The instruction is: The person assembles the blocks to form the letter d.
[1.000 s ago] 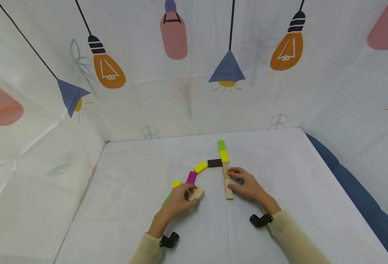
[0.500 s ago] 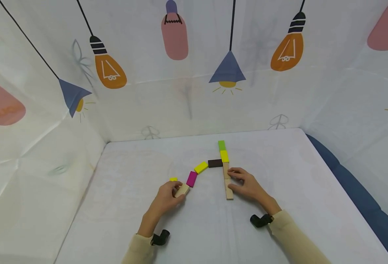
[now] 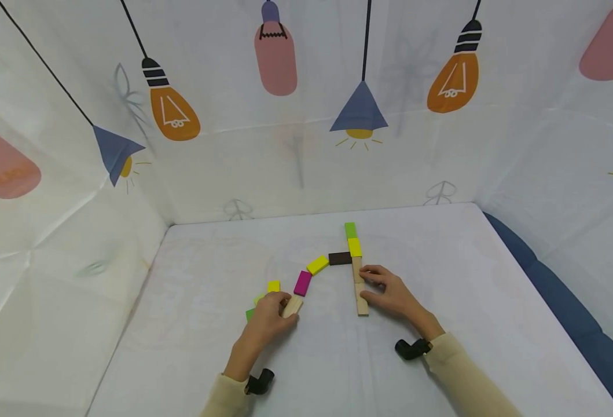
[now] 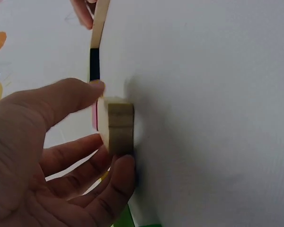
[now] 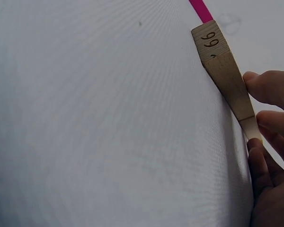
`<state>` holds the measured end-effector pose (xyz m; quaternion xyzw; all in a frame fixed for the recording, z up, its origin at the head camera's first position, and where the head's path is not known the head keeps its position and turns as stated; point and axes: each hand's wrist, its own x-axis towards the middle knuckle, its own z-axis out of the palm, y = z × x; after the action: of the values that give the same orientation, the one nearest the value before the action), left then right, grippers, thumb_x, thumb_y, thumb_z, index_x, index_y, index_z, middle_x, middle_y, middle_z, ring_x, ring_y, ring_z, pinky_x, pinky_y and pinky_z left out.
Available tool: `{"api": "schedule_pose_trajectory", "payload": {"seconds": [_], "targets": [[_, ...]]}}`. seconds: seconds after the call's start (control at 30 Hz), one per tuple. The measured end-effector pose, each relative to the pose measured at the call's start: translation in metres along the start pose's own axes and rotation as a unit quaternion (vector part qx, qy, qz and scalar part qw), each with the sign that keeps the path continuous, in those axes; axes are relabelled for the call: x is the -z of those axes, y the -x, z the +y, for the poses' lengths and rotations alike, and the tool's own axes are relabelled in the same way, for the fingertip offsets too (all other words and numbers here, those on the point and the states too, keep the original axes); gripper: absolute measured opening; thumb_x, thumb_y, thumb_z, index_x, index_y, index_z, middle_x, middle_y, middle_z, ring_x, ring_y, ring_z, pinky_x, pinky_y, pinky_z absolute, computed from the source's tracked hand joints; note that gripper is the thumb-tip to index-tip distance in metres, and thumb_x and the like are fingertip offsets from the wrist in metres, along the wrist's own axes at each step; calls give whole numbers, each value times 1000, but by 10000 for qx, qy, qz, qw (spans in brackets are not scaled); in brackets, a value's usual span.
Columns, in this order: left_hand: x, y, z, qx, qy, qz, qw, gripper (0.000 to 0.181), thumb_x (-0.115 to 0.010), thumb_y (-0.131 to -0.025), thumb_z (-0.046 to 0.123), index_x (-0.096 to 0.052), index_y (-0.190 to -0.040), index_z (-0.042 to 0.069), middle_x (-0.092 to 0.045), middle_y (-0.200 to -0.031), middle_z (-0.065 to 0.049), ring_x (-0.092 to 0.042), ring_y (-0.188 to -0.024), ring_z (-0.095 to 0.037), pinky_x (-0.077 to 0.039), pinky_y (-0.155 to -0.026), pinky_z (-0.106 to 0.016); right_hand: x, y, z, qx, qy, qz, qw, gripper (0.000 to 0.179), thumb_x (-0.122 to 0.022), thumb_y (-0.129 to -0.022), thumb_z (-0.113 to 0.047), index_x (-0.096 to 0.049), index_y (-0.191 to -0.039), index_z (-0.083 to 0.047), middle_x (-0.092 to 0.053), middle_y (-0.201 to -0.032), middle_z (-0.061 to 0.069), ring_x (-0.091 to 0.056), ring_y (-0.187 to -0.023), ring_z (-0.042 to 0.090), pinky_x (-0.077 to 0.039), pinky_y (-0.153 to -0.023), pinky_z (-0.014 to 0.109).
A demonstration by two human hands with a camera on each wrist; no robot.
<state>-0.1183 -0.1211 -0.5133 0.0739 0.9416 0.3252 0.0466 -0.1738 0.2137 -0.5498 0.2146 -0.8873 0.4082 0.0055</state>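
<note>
My left hand (image 3: 264, 321) pinches a plain wooden block (image 3: 293, 306) between thumb and fingers, right at the lower end of a magenta block (image 3: 303, 283). In the left wrist view a line crosses the end face of that wooden block (image 4: 120, 127). From the magenta one, a yellow block (image 3: 318, 266) and a dark brown block (image 3: 340, 258) curve up to a straight column. Two plain wooden blocks (image 3: 361, 304) form its lower part. Along their right side rest the thumb and fingertips of my right hand (image 3: 392, 292). In the right wrist view the near wooden block (image 5: 217, 61) bears engraved marks.
A yellow block (image 3: 355, 247) and a green block (image 3: 350, 230) top the column. Behind my left hand lie another yellow block (image 3: 274, 286) and a green block (image 3: 250, 314), partly hidden. The white-covered table (image 3: 197, 260) meets a patterned cloth wall (image 3: 306, 156) at the back.
My left hand has brought the wooden block left, then slightly back right to the magenta block's lower end, and turned it steeper. The colored blocks behind that hand show more. My right hand has stayed put.
</note>
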Motion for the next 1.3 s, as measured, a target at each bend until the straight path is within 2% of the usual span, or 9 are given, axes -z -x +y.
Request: {"api": "schedule_pose_trajectory", "payload": {"seconds": [0.2, 0.27, 0.47, 0.67, 0.83, 1.07, 1.2, 1.3], "targets": [[6, 1, -2, -26, 357, -190, 9992, 44, -79, -84, 14, -68, -124, 0, -68, -110, -8, -56, -81, -14, -51, -70, -24, -1, -1, -1, -57, -19, -36, 10000, 49, -80, -89, -18, -67, -135, -3, -60, -141, 14, -57, -132, 36, -50, -104, 54], [6, 1, -3, -120, 407, -274, 9987, 46, -79, -84, 11, -66, -126, -1, -68, -110, -10, -55, -79, -14, -50, -67, -23, -1, -1, -1, -45, 5, -27, 10000, 49, -80, -89, -18, -67, -135, -3, -60, -141, 14, -57, -132, 36, -50, -104, 55], [4, -2, -2, -110, 523, -412, 9977, 47, -82, -83, 10, -66, -126, -1, -68, -107, -9, -55, -77, -13, -49, -65, -21, -1, 0, 0, -88, -7, -33, 10000, 50, -80, -89, -18, -67, -135, -3, -59, -142, 14, -56, -134, 37, -49, -106, 55], [0, -5, 1, 139, 388, -414, 9983, 46, -85, -83, 17, -67, -122, 3, -64, -96, -3, -54, -77, -14, -48, -65, -22, -1, -1, 0, -87, 1, -42, 10000, 50, -80, -89, -19, -67, -135, -3, -59, -142, 15, -55, -134, 38, -48, -107, 56], [-1, -6, 5, 394, 443, -420, 9974, 47, -86, -83, 21, -67, -122, 3, -63, -93, -1, -53, -77, -14, -47, -66, -22, -1, 0, 0, -61, 20, -37, 10000, 50, -80, -89, -19, -67, -134, -2, -59, -142, 15, -55, -134, 38, -48, -107, 57], [-3, -7, 9, 462, 494, -320, 9972, 46, -86, -83, 22, -66, -120, 2, -62, -91, -2, -51, -75, -15, -46, -65, -22, -1, 0, 1, -75, -8, -29, 10000, 50, -80, -89, -19, -67, -134, -2, -59, -142, 15, -53, -136, 39, -47, -108, 57], [-3, -6, 9, 545, 549, -333, 9964, 50, -86, -83, 23, -65, -124, 4, -63, -93, -3, -52, -77, -16, -47, -65, -23, -1, 0, 1, -77, -5, -27, 10000, 50, -80, -89, -19, -67, -134, -2, -59, -142, 15, -54, -136, 39, -47, -108, 57], [2, -3, 6, 336, 566, -315, 9973, 52, -86, -83, 24, -64, -127, 5, -64, -98, -4, -55, -81, -17, -49, -67, -24, -1, 0, 1, -79, -2, -26, 10000, 50, -80, -89, -19, -67, -134, -3, -59, -142, 14, -54, -136, 38, -47, -108, 57]]}}
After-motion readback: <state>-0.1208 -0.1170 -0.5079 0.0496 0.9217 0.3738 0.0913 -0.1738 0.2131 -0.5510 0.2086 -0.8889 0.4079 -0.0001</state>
